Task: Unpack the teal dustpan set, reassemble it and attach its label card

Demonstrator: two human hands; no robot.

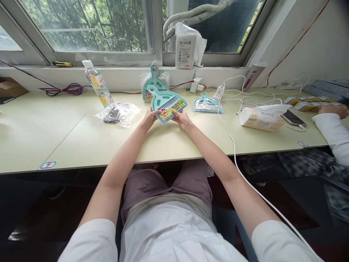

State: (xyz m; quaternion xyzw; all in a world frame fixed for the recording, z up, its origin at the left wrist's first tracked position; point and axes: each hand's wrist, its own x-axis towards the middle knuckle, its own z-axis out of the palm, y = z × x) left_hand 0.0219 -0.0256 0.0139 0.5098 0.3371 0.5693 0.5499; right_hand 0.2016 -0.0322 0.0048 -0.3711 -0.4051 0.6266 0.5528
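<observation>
Both my hands hold a small teal dustpan [165,100] with a colourful label, just above the pale desk [68,134]. My left hand [149,117] grips its lower left edge, fingers closed on it. My right hand [182,118] pinches the lower right corner by the label. Behind it a stack of wrapped teal dustpans [153,78] leans near the window sill. A small teal brush [207,104] lies on the desk to the right.
An empty clear wrapper [118,113] lies left of my hands, beside a tilted plastic bottle [98,84]. A tissue pack [263,117], a phone [293,118] and white cables [245,98] sit to the right. Another person's sleeved arm [331,131] rests at the far right.
</observation>
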